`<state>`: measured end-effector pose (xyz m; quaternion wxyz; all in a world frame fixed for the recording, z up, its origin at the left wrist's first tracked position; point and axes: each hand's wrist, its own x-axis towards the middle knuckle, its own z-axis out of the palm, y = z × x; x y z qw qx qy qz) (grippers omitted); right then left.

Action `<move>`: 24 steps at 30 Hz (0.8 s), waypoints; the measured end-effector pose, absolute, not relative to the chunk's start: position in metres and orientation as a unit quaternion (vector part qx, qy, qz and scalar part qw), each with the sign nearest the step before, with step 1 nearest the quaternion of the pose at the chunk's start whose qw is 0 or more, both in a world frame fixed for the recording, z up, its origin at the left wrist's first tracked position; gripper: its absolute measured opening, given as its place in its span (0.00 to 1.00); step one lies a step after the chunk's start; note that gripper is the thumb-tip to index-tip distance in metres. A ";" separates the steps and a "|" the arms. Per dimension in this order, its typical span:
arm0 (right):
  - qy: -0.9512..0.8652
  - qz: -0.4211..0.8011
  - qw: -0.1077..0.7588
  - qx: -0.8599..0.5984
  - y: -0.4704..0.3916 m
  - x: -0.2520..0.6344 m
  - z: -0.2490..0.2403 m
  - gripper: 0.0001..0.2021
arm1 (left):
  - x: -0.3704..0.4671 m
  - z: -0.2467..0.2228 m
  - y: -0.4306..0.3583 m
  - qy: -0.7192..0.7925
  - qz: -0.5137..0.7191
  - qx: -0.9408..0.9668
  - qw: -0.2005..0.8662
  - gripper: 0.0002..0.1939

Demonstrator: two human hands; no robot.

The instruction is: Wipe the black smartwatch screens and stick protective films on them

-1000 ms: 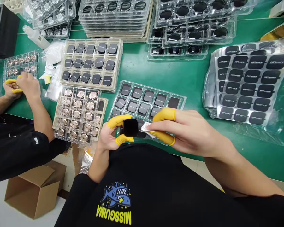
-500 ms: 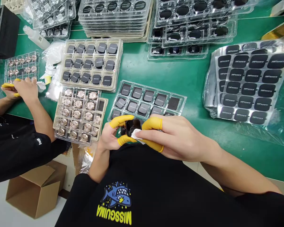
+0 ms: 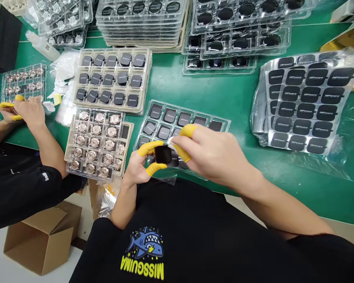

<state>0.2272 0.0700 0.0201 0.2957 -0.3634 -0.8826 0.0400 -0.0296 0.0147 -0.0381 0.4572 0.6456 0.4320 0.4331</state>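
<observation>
My left hand (image 3: pixel 140 165), with yellow finger cots on its thumb and a finger, pinches a dark square watch face (image 3: pixel 163 155) by its edges. The glossy black side faces me. Just above and right of it, my right hand (image 3: pixel 206 151) is closed on a small white cloth or wipe (image 3: pixel 171 143); yellow cots cover some of its fingers too. Whether the wipe touches the glass I cannot tell. Behind both hands lies a clear plastic tray (image 3: pixel 156 103) of square black pieces, partly hidden by my right hand.
Left of my tray are a stacked tray of black squares (image 3: pixel 107 79) and a tray of round watch pieces (image 3: pixel 96 129). Sheets of black stickers (image 3: pixel 309 106) lie at right. More tray stacks (image 3: pixel 141 29) stand behind. A co-worker's hands (image 3: pixel 32 112) work at far left.
My right hand has lifted with the wipe from the lower right of the watch face to above its upper right. More of the dark glass shows. My left hand stays nearly in place.
</observation>
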 end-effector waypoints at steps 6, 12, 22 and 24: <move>-0.852 0.136 0.346 -0.369 0.065 0.257 0.013 0.05 | -0.027 -0.030 0.017 0.416 0.444 0.623 0.492 0.35; -0.875 0.168 0.361 -0.275 0.057 0.236 0.024 0.08 | -0.022 -0.025 0.019 0.401 0.426 0.643 0.494 0.34; -0.892 0.043 0.314 -0.323 0.068 0.215 0.016 0.17 | -0.023 -0.036 0.017 0.424 0.413 0.644 0.484 0.34; -0.886 0.022 0.308 -0.347 0.070 0.221 0.011 0.16 | -0.022 -0.038 0.016 0.423 0.430 0.622 0.499 0.34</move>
